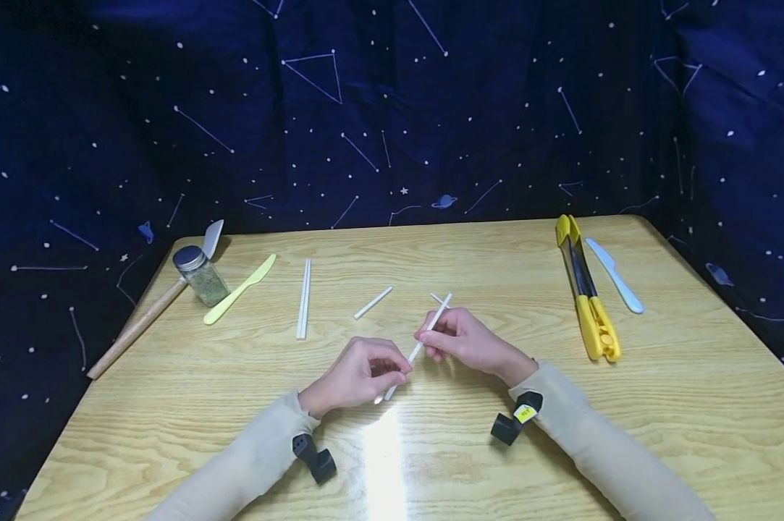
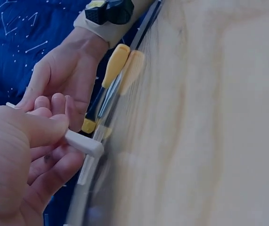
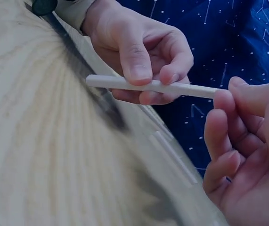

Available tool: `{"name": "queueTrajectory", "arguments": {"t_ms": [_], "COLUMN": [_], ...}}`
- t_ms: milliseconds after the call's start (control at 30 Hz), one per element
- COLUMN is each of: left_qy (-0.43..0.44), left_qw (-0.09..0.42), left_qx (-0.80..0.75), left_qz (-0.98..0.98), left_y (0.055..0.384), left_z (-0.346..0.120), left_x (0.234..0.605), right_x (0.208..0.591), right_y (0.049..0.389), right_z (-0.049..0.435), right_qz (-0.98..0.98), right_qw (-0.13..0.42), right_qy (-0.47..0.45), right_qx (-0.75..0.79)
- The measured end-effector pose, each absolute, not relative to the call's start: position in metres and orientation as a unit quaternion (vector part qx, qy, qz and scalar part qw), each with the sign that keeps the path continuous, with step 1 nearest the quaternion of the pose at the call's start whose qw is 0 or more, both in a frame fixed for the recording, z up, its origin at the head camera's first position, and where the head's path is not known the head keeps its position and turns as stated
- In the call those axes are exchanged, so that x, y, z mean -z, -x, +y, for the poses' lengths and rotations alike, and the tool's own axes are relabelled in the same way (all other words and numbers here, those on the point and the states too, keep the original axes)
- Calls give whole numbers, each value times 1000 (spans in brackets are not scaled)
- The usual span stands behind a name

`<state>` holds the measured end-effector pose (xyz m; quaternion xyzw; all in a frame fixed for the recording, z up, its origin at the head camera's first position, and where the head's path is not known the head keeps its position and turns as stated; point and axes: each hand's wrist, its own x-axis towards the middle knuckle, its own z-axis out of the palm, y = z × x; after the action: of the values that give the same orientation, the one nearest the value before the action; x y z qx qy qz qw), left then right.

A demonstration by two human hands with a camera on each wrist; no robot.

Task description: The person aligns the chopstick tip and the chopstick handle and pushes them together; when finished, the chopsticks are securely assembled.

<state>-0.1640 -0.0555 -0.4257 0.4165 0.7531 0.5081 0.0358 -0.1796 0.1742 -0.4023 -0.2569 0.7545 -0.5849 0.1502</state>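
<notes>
Between my two hands a slim white chopstick [image 1: 416, 350] runs slantwise, held at both ends. My left hand [image 1: 362, 373] pinches its lower part between thumb and fingers; the squared end [image 2: 89, 145] juts out past the thumb in the left wrist view. Toward the other end, my right hand [image 1: 466, 340] pinches it with thumb and forefinger, the other fingers curled loosely below. In the right wrist view the chopstick [image 3: 108, 82] lies almost level from hand to hand. Behind my right hand, a second white stick [image 1: 436, 297] shows only its tip.
A short white stick [image 1: 373, 302] and a pair of white chopsticks [image 1: 303, 300] lie ahead. At left are a yellow knife [image 1: 240, 289], a spice jar [image 1: 201, 276] and a wooden-handled spatula [image 1: 137, 329]. Yellow-and-black tongs [image 1: 586, 289] and a blue knife [image 1: 616, 276] lie at right.
</notes>
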Motion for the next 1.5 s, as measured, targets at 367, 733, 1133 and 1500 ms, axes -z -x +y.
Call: {"name": "queueTrajectory", "arguments": {"t_ms": [367,733,1133,1500], "left_qy": [-388,-301,-252,-207], "left_qw": [-57,-80,-121,-148], "left_qx": [-501,-498,-429,-338], "left_qz": [772,809,859,906], "left_y": [184,210,228,232], "left_z": [-73,-103,-126,-133], "left_x": [402,401,422,434], "right_x": [397,398,402,407], "right_y": [184,193,203,207], "right_z": [189,203,212,216], "right_qz": [773,788,814,808], "right_qw": [123,93,76,79], "right_qy": [238,204,175,184], "right_qx": [575,573,549,555]}}
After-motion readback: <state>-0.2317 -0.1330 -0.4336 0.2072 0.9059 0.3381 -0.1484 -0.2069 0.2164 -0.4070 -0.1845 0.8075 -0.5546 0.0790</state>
